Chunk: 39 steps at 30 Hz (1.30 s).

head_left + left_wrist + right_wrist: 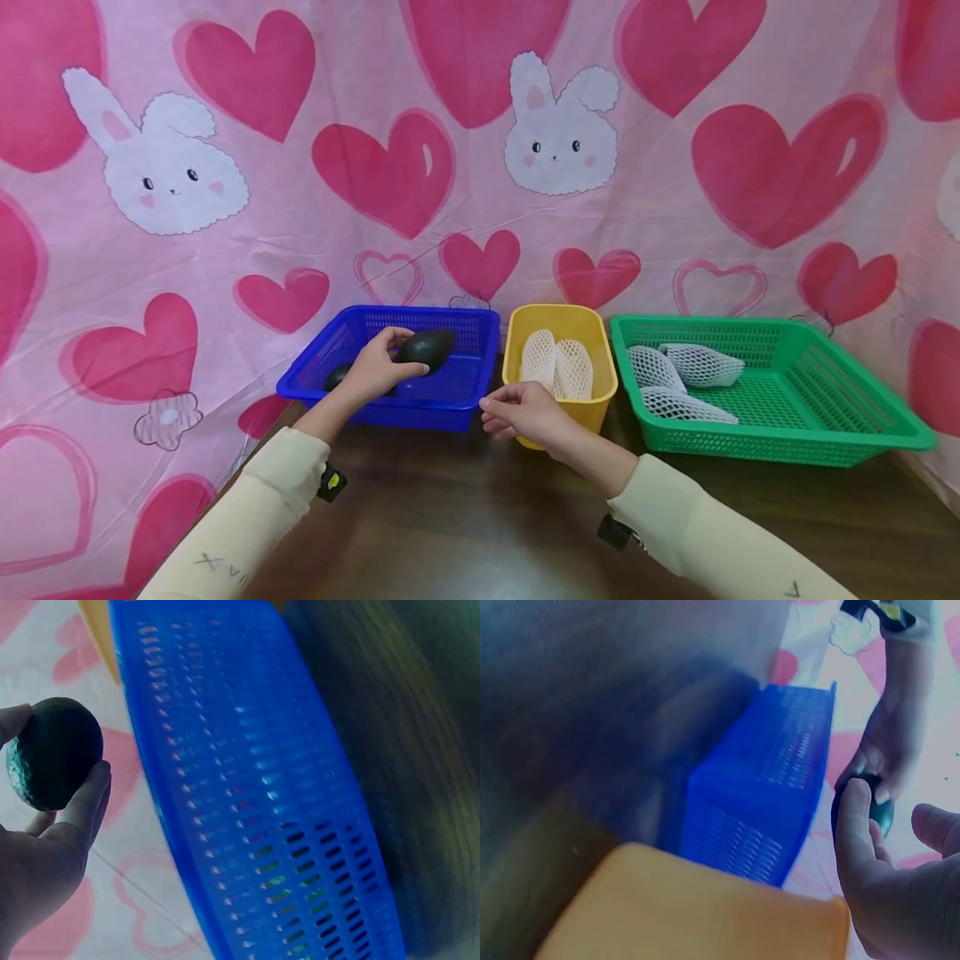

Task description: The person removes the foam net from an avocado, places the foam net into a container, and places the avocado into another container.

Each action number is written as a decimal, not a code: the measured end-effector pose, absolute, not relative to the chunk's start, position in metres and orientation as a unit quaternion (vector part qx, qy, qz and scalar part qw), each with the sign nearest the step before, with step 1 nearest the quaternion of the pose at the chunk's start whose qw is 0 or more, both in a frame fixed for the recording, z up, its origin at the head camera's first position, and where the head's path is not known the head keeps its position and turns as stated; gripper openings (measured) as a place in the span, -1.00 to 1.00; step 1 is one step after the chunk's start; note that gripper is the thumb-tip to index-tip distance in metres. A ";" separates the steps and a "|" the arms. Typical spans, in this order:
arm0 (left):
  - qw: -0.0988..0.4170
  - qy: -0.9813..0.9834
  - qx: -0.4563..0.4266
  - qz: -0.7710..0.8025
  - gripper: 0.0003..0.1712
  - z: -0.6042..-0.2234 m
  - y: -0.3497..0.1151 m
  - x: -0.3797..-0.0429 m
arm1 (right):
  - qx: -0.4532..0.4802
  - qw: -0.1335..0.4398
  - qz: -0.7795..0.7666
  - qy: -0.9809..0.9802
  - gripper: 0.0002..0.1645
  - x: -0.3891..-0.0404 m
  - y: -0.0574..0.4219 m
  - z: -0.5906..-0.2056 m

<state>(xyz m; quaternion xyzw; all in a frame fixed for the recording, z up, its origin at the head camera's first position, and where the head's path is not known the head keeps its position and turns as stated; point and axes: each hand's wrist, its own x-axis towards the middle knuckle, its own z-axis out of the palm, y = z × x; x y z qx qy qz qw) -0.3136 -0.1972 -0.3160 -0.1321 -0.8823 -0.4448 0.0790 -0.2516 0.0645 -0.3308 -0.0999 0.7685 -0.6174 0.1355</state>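
My left hand (pixel 375 367) holds a dark green avocado (pixel 429 350) over the blue basket (pixel 480 358), with the thumb on the near side and fingers behind. The left wrist view shows the avocado (pixel 56 754) gripped between thumb and fingers, above the rim. Another dark avocado (pixel 337 377) lies at the left inside that basket, partly hidden by my left wrist. My right hand (pixel 528 408) hovers before the yellow bin (pixel 606 379), its fingers loosely bent and holding nothing. In the right wrist view, the right thumb (pixel 934 825) stands apart from the fingers.
White foam net sleeves (pixel 537 358) stand in the yellow bin. To its right, a green basket (pixel 787 446) has several white net-covered pieces (pixel 701 365) at its left end. All three containers rest on a dark wooden table (pixel 465 517) against a heart-patterned cloth (pixel 480 208).
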 end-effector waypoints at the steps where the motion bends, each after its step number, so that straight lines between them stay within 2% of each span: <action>1: 0.082 -0.887 -0.125 -0.437 -0.26 -0.317 -0.198 -0.316 | -0.099 0.143 -0.619 0.766 -0.64 -0.251 0.063 -0.334; 6: 0.100 -0.902 -0.107 -0.406 -0.26 -0.324 -0.201 -0.328 | -0.087 0.174 -0.629 0.752 -0.58 -0.252 0.054 -0.347; 12: 0.104 -0.918 -0.102 -0.370 -0.24 -0.328 -0.203 -0.340 | -0.060 0.183 -0.650 0.735 -0.48 -0.256 0.045 -0.361; 23: 0.110 -0.937 -0.108 -0.315 -0.27 -0.341 -0.202 -0.362 | -0.020 0.148 -0.733 0.663 -0.73 -0.265 0.026 -0.378; 39: 0.087 -0.964 -0.123 -0.219 -0.30 -0.350 -0.197 -0.382 | 0.006 0.137 -0.773 0.620 -0.73 -0.275 0.014 -0.378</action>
